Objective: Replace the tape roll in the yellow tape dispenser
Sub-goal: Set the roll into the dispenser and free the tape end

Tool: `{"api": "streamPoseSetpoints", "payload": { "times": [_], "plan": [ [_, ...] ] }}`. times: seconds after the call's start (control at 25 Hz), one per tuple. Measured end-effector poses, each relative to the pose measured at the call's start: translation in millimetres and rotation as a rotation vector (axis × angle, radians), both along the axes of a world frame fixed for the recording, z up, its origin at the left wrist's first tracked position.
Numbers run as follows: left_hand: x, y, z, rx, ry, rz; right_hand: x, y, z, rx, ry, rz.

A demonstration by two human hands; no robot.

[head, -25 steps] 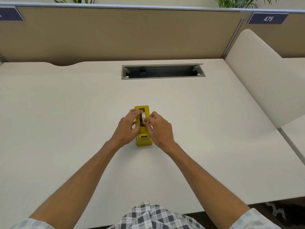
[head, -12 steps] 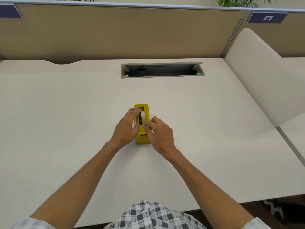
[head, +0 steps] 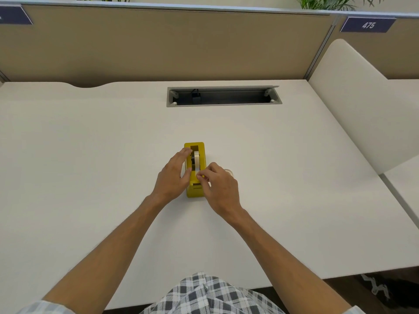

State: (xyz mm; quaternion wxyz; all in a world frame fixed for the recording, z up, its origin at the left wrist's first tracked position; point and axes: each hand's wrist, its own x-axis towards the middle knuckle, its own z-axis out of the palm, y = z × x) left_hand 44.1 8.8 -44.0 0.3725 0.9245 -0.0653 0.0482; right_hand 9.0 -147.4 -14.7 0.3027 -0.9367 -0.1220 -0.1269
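Observation:
The yellow tape dispenser (head: 195, 191) stands on the white desk (head: 90, 166), its cutter end toward me. A white tape roll (head: 196, 157) on a dark hub sits in its slot. My left hand (head: 173, 176) is against the dispenser's left side, fingers on its top edge and thumb near the roll. My right hand (head: 218, 188) pinches the loose end of the tape between thumb and forefinger just above the cutter end. A small pale round object (head: 228, 171), perhaps another roll, peeks out behind my right hand; most of it is hidden.
An open grey cable tray (head: 223, 96) is set into the desk at the back. A tan partition (head: 158, 46) closes off the far side, and a white divider (head: 362, 105) rises on the right. The desk's front edge is near my lap.
My right hand has slid from the roll toward the cutter end, pinching the tape end. The left hand stays at the dispenser's side. A pale round object now shows behind my right hand.

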Motion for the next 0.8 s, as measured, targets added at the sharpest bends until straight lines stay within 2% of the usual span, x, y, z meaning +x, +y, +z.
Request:
{"api": "streamPoseSetpoints", "payload": {
  "times": [0.28,0.8],
  "plan": [
    [-1.8,-2.3,-0.3,0.01,-0.001,0.021,-7.1,-3.4,0.3,0.004,0.011,0.02],
    [-12.5,-8.6,-5.1,0.046,-0.109,0.165,-19.8,-5.8,3.6,-0.005,0.012,0.047]
  ]
}}
